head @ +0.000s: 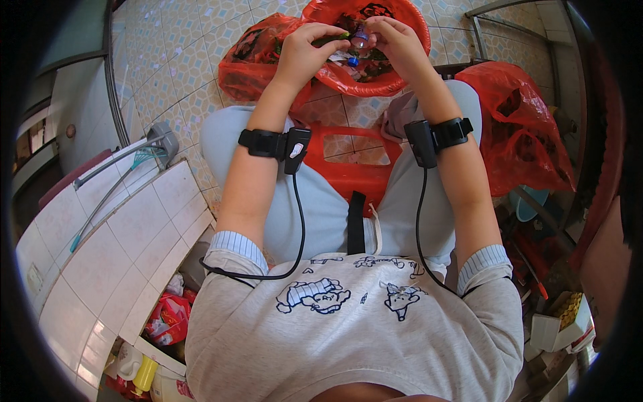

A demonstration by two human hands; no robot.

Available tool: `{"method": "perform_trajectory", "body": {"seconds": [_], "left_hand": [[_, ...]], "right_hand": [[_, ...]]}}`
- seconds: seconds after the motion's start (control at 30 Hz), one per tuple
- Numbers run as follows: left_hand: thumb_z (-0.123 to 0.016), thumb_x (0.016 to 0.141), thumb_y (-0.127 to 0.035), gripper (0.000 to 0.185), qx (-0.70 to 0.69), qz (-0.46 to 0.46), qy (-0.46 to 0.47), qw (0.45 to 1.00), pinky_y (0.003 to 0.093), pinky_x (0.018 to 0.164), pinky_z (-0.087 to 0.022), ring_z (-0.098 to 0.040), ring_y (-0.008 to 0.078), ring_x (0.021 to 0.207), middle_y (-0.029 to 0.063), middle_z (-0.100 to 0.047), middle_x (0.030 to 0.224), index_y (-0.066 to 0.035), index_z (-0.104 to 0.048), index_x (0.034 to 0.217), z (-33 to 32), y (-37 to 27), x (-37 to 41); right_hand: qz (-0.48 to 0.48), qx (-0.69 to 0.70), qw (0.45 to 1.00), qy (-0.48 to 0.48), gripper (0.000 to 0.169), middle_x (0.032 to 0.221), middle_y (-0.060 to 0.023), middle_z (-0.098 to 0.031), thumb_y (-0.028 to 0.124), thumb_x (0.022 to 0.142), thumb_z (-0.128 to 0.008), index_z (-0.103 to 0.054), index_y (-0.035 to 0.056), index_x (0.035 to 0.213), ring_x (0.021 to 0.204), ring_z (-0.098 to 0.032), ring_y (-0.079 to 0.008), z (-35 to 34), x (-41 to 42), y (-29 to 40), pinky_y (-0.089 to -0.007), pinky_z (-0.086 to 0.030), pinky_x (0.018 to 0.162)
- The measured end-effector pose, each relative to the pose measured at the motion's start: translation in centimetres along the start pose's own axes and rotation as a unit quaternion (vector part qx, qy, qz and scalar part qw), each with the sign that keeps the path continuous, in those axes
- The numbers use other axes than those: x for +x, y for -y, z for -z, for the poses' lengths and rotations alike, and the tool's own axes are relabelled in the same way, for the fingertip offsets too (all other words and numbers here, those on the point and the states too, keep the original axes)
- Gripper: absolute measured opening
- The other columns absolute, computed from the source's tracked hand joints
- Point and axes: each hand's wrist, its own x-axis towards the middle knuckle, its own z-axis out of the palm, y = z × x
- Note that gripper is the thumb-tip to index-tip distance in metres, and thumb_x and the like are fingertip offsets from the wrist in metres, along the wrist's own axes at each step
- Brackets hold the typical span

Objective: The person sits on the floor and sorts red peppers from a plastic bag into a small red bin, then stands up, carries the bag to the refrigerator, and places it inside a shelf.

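My left hand [304, 53] pinches a slender green vegetable piece [335, 38] between thumb and fingers. To its right my right hand [397, 42] has its fingertips drawn together; whether anything small sits between them is not clear. Both hands are over a round red bin [421, 30] lined with red plastic. Inside the bin lie a clear plastic bottle [359, 41], a blue cap [353, 61] and dark scraps. Beside the bin, under my left hand, a red plastic bag [241, 80] holds dark and green contents.
A red plastic stool [346, 173] stands between my knees. On the right hangs another red plastic bag [517, 135] near a metal frame [479, 37]. A white tiled ledge [135, 211] runs along the left, with a grey-headed broom or dustpan [162, 140] by it.
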Motion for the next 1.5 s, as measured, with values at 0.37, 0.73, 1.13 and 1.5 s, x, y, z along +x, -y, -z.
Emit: {"method": "perform_trajectory", "body": {"seconds": [0.37,0.73,1.13,1.5], "left_hand": [[-0.069,0.071,-0.019,0.022,0.029,0.023,0.028,0.999,0.0286,0.072,-0.048,-0.062,0.0209,0.080,0.0100,-0.065,0.085,-0.005,-0.067,0.088,-0.3,-0.1,-0.3],[-0.071,0.071,-0.015,0.021,0.025,0.024,0.019,0.999,0.0265,0.070,-0.049,-0.063,0.0154,0.079,0.0066,-0.065,0.086,-0.005,-0.066,0.089,-0.5,-0.1,-0.2],[-0.073,0.066,-0.011,0.019,0.089,-0.090,-0.030,0.992,0.0290,0.072,-0.047,-0.060,0.0192,0.080,0.0059,-0.064,0.083,-0.007,-0.067,0.083,0.2,-0.1,0.2],[-0.074,0.063,-0.011,0.018,0.163,-0.181,-0.066,0.968,0.0300,0.076,-0.042,-0.058,0.0188,0.081,0.0027,-0.065,0.082,-0.011,-0.068,0.080,0.9,-1.6,0.4]], "right_hand": [[0.120,-0.260,0.958,0.014,0.020,0.080,-0.0047,-0.065,0.017,0.078,-0.063,-0.065,0.0018,0.091,0.072,-0.060,-0.0089,-0.6,0.0,-0.9,-0.0232,-0.048,0.067],[0.096,-0.249,0.964,-0.009,0.022,0.078,-0.0039,-0.064,0.018,0.078,-0.061,-0.064,0.0022,0.093,0.071,-0.059,-0.0075,-0.7,0.1,-1.2,-0.0222,-0.047,0.065],[0.053,-0.129,0.990,0.002,0.018,0.083,0.0019,-0.061,0.013,0.081,-0.060,-0.063,0.0011,0.094,0.076,-0.055,-0.0049,-1.0,-0.4,0.1,-0.0201,-0.045,0.068],[0.086,-0.122,0.988,0.032,0.017,0.086,0.0016,-0.060,0.011,0.081,-0.059,-0.062,0.0001,0.094,0.079,-0.054,-0.0046,-1.0,-0.7,0.6,-0.0196,-0.045,0.073]]}}
